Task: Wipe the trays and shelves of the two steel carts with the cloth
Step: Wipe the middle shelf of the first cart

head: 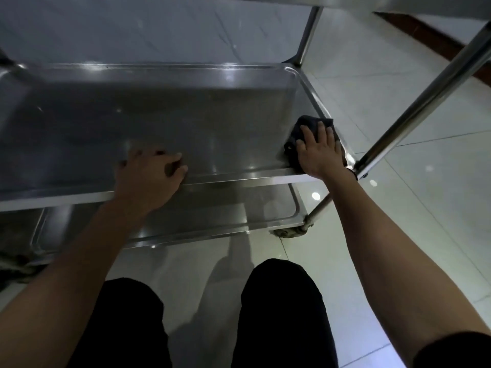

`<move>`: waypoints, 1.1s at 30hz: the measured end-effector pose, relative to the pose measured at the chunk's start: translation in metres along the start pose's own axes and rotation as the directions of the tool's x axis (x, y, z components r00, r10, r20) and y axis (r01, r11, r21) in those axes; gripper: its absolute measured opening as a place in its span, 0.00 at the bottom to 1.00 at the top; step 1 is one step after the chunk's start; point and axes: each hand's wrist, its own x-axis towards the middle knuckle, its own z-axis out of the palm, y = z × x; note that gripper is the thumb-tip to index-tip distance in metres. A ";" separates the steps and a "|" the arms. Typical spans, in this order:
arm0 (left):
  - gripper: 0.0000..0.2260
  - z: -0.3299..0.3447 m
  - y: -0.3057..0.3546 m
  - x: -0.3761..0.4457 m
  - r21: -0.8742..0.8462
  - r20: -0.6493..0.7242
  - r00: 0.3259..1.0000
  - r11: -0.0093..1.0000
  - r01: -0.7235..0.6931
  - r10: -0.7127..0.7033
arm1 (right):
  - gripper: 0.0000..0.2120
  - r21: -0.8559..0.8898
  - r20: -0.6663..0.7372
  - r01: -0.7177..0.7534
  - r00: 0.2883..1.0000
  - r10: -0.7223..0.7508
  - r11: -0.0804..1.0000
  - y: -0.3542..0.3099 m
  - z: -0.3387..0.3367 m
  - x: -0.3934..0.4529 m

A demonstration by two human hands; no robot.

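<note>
Seemingly mid-wipe, a person crouched before a steel cart, both bare arms reaching onto its middle shelf (pixel 164 123), a shallow steel tray with a raised rim. The right hand (pixel 317 150) lay flat, fingers straight and spread, pressing a dark cloth (pixel 297 128) onto the shelf's near right corner, just beside the upright post (pixel 425 102). The left hand (pixel 148 176) rested on the shelf's near rim towards the middle, fingers curled over the edge, apparently steadying the cart. Below, a lower shelf (pixel 239 216) showed, and a pale tiled floor (pixel 398 208) lay to the right. The person's dark trouser knees filled the near foreground.

The step in hand looked like wiping the middle shelf, starting at its right end. The next move probably called for sweeping the cloth leftward across the tray under flat pressure, working into the rim corners, and shifting the left hand clear of the cloth's path.
</note>
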 end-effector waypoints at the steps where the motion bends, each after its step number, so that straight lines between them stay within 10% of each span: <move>1: 0.18 0.000 -0.005 0.000 0.005 0.020 1.000 1.000 -0.018 0.018 | 0.26 -0.007 0.004 0.012 1.000 -0.011 1.000 -0.010 0.004 -0.003; 15: 0.15 -0.003 -0.029 -0.003 -0.021 0.094 0.993 0.997 -0.072 0.073 | 0.26 -0.022 0.105 0.444 0.892 -0.440 0.896 -0.187 0.064 -0.068; 33: 0.14 -0.007 0.022 0.012 0.124 0.059 0.996 0.991 0.058 -0.065 | 0.26 -0.033 -0.013 0.119 0.993 -0.120 0.992 -0.008 0.006 0.002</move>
